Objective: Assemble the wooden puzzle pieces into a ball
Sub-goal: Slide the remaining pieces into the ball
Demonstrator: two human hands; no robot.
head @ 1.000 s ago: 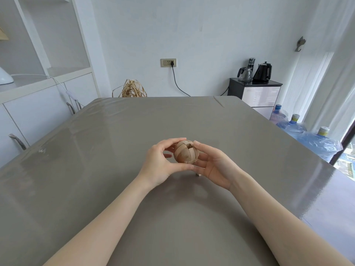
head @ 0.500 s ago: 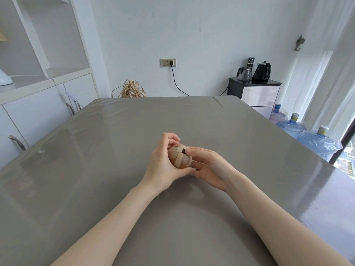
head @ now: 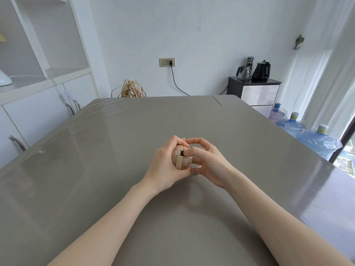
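- Wooden ball (head: 181,159): held above the grey worktop (head: 115,150), small gap visible between pieces.
- Left hand (head: 165,166): fingers wrapped around ball.
- Right hand (head: 209,164): thumb pressing ball's side, fingers curled.

One head-worn wide-angle view looks forward and down. It takes in the near grey table (head: 115,150) and, farther off, the wall (head: 192,35).
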